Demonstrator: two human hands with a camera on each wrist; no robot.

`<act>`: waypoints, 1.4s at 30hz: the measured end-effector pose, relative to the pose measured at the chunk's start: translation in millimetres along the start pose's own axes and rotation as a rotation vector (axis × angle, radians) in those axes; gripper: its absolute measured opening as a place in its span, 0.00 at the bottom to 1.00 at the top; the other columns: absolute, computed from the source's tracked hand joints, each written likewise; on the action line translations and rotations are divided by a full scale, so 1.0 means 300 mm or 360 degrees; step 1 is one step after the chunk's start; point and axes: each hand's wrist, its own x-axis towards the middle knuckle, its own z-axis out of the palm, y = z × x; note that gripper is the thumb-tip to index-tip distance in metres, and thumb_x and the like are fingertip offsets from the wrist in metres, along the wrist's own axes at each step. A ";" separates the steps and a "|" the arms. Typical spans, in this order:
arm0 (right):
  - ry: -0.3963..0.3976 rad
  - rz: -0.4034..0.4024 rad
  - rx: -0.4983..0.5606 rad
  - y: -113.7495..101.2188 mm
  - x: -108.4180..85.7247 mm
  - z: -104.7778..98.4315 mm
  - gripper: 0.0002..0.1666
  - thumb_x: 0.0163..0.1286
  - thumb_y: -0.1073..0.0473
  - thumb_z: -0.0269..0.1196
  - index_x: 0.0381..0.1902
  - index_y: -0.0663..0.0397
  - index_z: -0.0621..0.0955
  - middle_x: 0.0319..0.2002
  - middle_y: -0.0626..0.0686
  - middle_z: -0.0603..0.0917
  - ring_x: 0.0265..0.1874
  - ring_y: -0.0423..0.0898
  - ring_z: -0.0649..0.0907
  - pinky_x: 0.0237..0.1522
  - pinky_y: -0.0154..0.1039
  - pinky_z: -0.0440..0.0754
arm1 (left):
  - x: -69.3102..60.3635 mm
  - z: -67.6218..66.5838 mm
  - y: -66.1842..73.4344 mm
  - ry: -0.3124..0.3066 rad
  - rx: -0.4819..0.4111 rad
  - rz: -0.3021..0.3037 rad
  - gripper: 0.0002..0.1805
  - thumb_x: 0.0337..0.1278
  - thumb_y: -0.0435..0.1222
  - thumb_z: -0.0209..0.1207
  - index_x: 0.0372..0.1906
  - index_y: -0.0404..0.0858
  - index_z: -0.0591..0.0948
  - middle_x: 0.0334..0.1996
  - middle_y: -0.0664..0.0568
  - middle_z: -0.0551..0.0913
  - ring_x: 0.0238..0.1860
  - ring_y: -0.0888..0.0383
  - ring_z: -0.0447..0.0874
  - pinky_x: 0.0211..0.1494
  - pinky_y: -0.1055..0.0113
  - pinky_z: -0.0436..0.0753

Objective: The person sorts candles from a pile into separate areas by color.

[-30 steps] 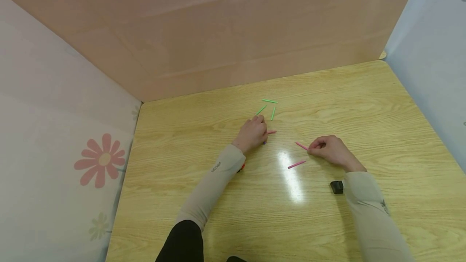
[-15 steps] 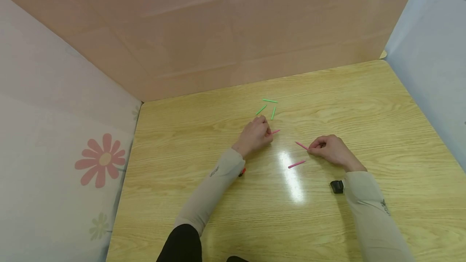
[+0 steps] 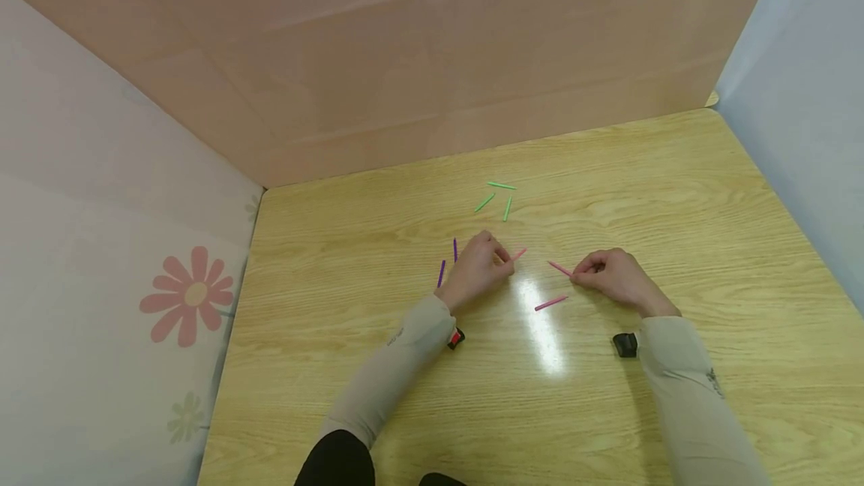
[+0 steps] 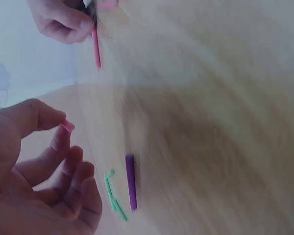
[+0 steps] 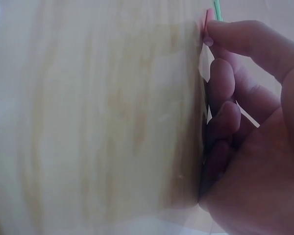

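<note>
My left hand (image 3: 478,268) pinches a thin pink stick (image 3: 518,254) between thumb and index finger; the left wrist view shows its end (image 4: 67,126) at the fingertips, lifted off the table. My right hand (image 3: 613,280) pinches another pink stick (image 3: 559,268) by its near end, low at the tabletop. A third pink stick (image 3: 551,303) lies just in front of it, untouched. Left of my left hand, and partly covered by it, lie two purple sticks, one nearer (image 3: 442,274) and one farther (image 3: 455,249). Further back, three green sticks (image 3: 502,185) form a loose triangle.
The wood-grain table (image 3: 324,261) meets a tan panel (image 3: 418,96) at the back. Pale walls stand on both sides, the left one with a printed flower (image 3: 196,294). A light glare lies between the hands.
My left hand has drawn toward me and slightly right with its pink stick, which now angles up and right. The purple sticks have come into sight. My right hand has stayed in place.
</note>
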 end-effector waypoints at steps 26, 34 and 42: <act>0.0012 -0.0001 -0.0003 0.005 0.002 0.000 0.13 0.65 0.51 0.65 0.36 0.55 0.86 0.32 0.50 0.85 0.30 0.42 0.76 0.34 0.34 0.72 | -0.058 0.087 0.016 -0.0044 -0.0234 -0.0163 0.06 0.56 0.37 0.60 0.32 0.40 0.86 0.27 0.58 0.84 0.29 0.69 0.76 0.34 0.79 0.74; 0.0021 -0.0007 -0.0003 -0.004 -0.002 -0.002 0.13 0.64 0.51 0.65 0.36 0.55 0.86 0.31 0.50 0.85 0.30 0.41 0.76 0.34 0.33 0.72 | -0.058 0.112 0.033 -0.0062 -0.0216 -0.0181 0.07 0.57 0.39 0.62 0.32 0.40 0.87 0.28 0.58 0.85 0.29 0.69 0.76 0.34 0.78 0.74; 0.0038 -0.0015 -0.0033 -0.005 -0.001 0.000 0.13 0.63 0.51 0.66 0.35 0.55 0.86 0.31 0.50 0.85 0.30 0.40 0.76 0.34 0.33 0.72 | -0.059 0.133 0.055 -0.0078 -0.0186 -0.0202 0.07 0.56 0.40 0.63 0.31 0.41 0.87 0.27 0.59 0.84 0.29 0.69 0.75 0.32 0.77 0.72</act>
